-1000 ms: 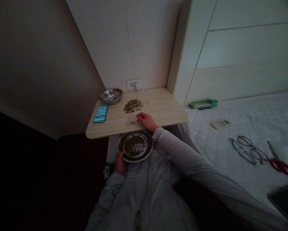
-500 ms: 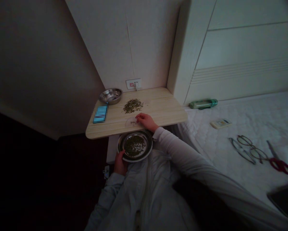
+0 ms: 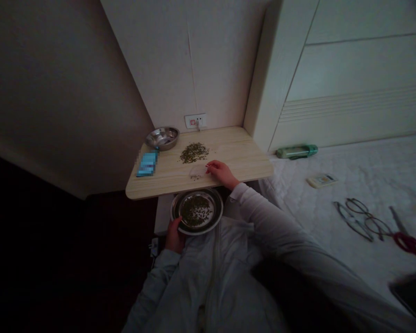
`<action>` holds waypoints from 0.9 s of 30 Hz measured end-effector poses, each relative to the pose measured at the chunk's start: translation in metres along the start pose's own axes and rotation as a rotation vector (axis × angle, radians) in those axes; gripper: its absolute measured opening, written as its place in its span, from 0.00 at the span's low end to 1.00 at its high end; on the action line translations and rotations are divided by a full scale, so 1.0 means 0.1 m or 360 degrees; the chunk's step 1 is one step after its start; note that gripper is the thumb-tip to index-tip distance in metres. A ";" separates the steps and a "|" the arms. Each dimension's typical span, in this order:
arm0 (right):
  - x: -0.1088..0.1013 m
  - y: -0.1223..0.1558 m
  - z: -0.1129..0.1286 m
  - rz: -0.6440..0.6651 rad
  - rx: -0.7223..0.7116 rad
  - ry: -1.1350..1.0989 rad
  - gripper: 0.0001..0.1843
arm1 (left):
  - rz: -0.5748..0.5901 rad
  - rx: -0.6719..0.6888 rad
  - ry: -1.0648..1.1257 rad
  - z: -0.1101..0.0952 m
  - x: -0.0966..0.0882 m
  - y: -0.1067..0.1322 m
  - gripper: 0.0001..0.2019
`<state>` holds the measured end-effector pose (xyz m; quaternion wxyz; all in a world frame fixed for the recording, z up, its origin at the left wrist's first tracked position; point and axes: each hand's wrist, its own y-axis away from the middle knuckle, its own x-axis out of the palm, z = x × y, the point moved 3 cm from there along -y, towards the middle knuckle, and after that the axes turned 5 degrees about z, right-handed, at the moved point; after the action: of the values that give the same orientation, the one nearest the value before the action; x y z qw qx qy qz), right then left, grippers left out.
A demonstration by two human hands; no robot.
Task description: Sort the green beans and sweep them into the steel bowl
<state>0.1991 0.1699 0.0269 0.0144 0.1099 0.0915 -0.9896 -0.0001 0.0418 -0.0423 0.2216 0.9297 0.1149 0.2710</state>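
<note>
My left hand (image 3: 175,235) grips the near left rim of a round steel plate (image 3: 219,217), thumb over the edge. Small green grains, perhaps mung beans (image 3: 195,209), cover much of the plate's bottom. It is held just below the tabletop's front edge. Over the wooden tabletop (image 3: 242,155), my right hand (image 3: 223,173) has its fingers pinched at the edge of a thin, see-through piece (image 3: 198,171), whose kind I cannot make out. A few dark grains (image 3: 195,177) lie at that piece. Beyond it, a heap of green grains (image 3: 194,152) is spread on the wood.
A steel bowl (image 3: 162,138) and a phone (image 3: 147,164) with a lit blue screen occupy the tabletop's left side. A wall socket (image 3: 195,121) sits behind. On the bed at right lie a green bottle (image 3: 297,151), a pale remote (image 3: 322,180), glasses (image 3: 367,215) and red-handled scissors (image 3: 411,243).
My right hand has shifted slightly to the right over the tabletop. The left hand and the plate stay about where they were; the whole view has drifted a little.
</note>
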 end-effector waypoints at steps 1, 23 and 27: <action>-0.03 0.00 -0.02 -0.0001 -0.0008 0.0028 0.07 | -0.0003 -0.0009 0.0007 0.00 0.00 0.00 0.06; -0.06 0.02 -0.02 -0.0120 -0.0053 0.0352 0.08 | 0.0029 -0.0091 0.0080 0.01 0.02 -0.02 0.06; -0.06 0.03 -0.01 -0.0098 -0.0065 0.0413 0.08 | 0.0040 -0.0107 0.0107 0.01 0.03 -0.01 0.06</action>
<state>0.2049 0.1673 0.0269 -0.0257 0.2337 0.1159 -0.9650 0.0030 0.0433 -0.0425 0.2454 0.9134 0.1013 0.3085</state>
